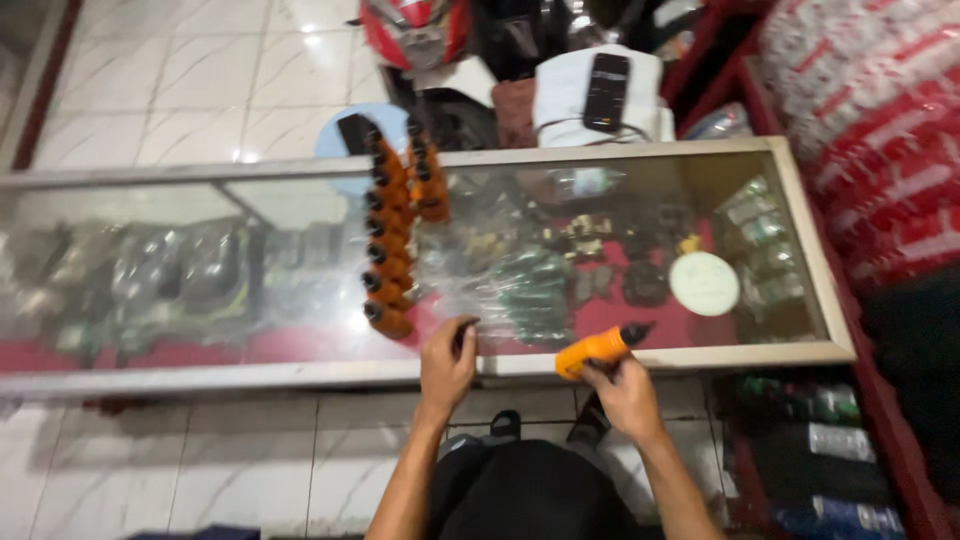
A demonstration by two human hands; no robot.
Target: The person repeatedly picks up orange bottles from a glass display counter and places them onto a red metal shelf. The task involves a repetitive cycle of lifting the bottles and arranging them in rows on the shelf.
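Observation:
My right hand (627,392) holds a small orange bottle with a black cap (598,348), tipped on its side over the near edge of a glass counter top (200,290). My left hand (447,362) rests on the glass, fingers closed on a clear plastic bag (470,285) that lies crumpled there. Just left of that hand, a row of several orange bottles with black caps (388,245) stands in a line running away from me. A shorter row of the same bottles (428,180) stands beside it, farther back.
The counter has a pale wooden frame (700,356) and shows small parts and a round white disc (704,283) under the glass. A red motorbike (420,35), a black phone on white cloth (606,90) and red-and-white packages (880,130) lie beyond. Bottles (830,440) stand at lower right.

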